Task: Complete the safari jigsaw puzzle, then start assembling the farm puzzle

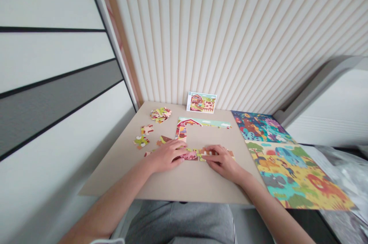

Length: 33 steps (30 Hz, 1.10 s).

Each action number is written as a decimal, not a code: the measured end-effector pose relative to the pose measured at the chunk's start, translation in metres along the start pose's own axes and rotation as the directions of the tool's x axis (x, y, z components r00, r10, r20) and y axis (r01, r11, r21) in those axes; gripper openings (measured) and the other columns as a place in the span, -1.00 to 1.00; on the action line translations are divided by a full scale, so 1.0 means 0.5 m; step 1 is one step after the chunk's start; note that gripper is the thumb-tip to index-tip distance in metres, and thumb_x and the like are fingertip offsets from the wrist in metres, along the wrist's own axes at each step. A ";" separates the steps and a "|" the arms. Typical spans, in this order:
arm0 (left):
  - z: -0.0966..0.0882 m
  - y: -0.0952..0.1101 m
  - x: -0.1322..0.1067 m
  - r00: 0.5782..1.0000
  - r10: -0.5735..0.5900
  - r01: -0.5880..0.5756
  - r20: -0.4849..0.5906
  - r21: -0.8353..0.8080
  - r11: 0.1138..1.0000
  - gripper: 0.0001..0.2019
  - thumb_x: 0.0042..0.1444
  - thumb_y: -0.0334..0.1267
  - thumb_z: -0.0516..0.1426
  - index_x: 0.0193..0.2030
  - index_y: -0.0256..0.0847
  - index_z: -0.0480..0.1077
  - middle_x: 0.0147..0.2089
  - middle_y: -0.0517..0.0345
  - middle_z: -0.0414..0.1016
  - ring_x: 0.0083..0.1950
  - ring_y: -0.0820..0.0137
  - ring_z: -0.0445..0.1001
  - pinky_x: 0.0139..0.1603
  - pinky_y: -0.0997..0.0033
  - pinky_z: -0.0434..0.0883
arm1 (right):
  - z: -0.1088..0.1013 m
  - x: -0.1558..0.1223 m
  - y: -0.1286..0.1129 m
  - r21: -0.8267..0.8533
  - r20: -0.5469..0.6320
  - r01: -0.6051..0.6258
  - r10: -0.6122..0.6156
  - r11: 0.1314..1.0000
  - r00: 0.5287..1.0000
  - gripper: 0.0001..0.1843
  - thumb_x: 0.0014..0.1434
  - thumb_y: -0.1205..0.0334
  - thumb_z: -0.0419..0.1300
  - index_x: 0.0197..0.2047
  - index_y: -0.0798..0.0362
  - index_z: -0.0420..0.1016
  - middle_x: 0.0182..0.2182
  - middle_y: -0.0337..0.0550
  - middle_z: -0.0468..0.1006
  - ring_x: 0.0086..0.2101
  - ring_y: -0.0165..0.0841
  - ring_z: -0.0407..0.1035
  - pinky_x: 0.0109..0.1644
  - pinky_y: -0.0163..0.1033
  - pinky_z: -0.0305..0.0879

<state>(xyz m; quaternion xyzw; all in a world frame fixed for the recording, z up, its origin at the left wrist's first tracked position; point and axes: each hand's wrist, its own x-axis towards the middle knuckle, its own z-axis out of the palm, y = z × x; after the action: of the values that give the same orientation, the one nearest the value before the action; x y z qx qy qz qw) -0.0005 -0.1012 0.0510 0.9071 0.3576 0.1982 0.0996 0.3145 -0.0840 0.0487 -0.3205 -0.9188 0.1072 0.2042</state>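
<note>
A partly joined farm jigsaw [201, 123] lies on a beige board [178, 182]: a top strip with a red barn and a bottom row of pieces [198, 155]. My left hand [166, 155] rests palm down on the left end of that bottom row, fingers pressed flat on the pieces. At the row's right end my right hand [221, 159] lies with its fingertips pushing on a piece. Neither hand lifts anything.
A pile of loose pieces [160, 114] and a few single pieces [142, 140] lie at the board's left. A reference picture card [201, 102] leans on the ribbed wall. A finished colourful animal puzzle [287, 163] lies to the right. Clear plastic [345, 175] sits at far right.
</note>
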 end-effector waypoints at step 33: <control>-0.044 0.039 -0.216 0.850 -0.441 0.516 -0.288 0.281 0.810 -0.68 0.37 -0.24 -0.01 0.20 -0.11 0.36 0.20 0.01 0.44 0.23 0.20 0.38 0.26 0.09 0.32 | -0.032 -0.107 0.045 -0.086 -0.130 -0.025 0.014 0.996 0.991 -0.69 0.33 0.23 0.10 0.06 -0.15 0.57 0.09 -0.05 0.50 0.08 -0.15 0.40 0.09 -0.01 0.39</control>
<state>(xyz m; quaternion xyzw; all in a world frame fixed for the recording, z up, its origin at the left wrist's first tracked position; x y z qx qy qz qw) -0.0701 -0.1889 0.0461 0.7639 0.6131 0.1942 -0.0534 0.3718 -0.0993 0.0390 -0.3444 -0.9042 0.0478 0.2482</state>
